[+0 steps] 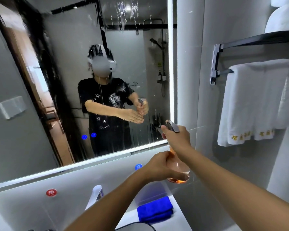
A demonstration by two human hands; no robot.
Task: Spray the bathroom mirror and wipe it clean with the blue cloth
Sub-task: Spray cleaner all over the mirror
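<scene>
— Amber spray bottle: right hand fingers clamped on the trigger, left hand steadying its base.
— Sweep across the mirror evenly; blue cloth waits on the near surface.

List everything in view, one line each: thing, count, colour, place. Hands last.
mirror: one, lit edge, spray-streaked, on wall ahead
spray bottle: one, clear with amber liquid, held near mirror's lower right corner
blue cloth: one, folded, on counter beside basin
faucet: one, chrome, below mirror
towels: several, white, hanging on right wall rack
round stickers: two, red and blue, under mirror
left hand: one, supports bottle body
right hand: one, grips sprayer head
</scene>
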